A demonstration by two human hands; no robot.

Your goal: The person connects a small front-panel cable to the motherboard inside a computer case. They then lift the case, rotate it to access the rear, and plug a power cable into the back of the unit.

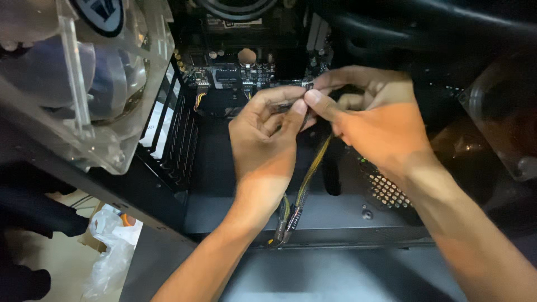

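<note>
The sleeved cable rises from the case floor to our hands: left hand and right hand pinch its small connector before the motherboard. A white rectangular label sits beside the clear fan.

Open black computer case; motherboard mounted, sleeved cable inside.

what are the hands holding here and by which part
Both hands, left hand and right hand, pinch the small connector end of a sleeved cable between fingertips, above the motherboard.
</note>
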